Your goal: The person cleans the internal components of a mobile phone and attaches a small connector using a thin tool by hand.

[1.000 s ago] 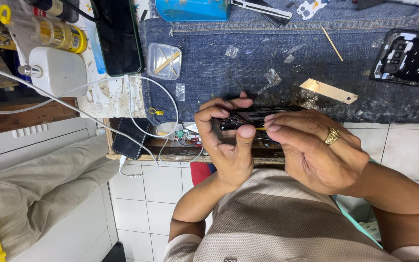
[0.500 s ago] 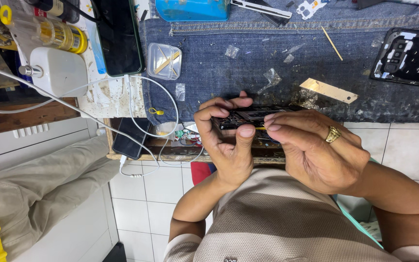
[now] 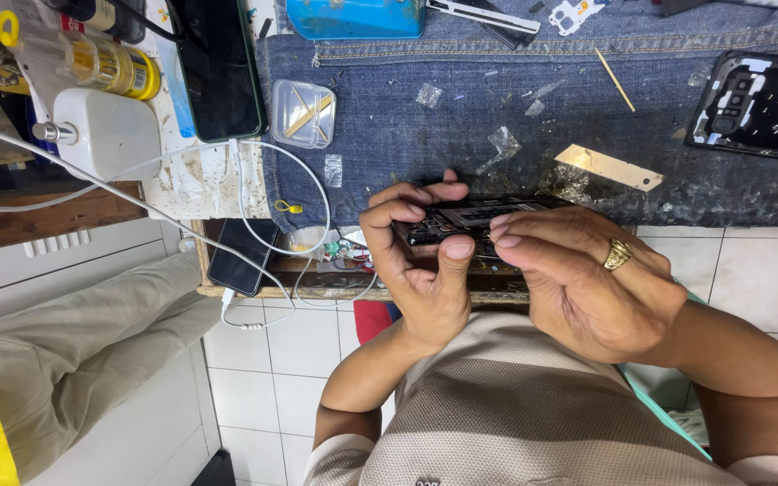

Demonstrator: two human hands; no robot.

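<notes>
My left hand [image 3: 420, 270] and my right hand [image 3: 587, 279] together hold a black opened phone [image 3: 461, 219] with its inner parts showing, at the near edge of a table covered in blue denim cloth [image 3: 461, 117]. My left fingers curl over the phone's left end and the thumb presses on its near side. The fingertips of my right hand rest on the phone's right half and hide that part. A gold ring [image 3: 617, 255] sits on a finger of my right hand.
On the cloth lie a black phone back cover [image 3: 749, 103], a gold metal strip [image 3: 610, 167], a thin wooden stick [image 3: 616, 79] and a small clear box [image 3: 303, 112]. A dark phone [image 3: 221, 67], a white charger [image 3: 105, 135] with a cable, and another person's khaki trouser leg [image 3: 65, 360] are at left.
</notes>
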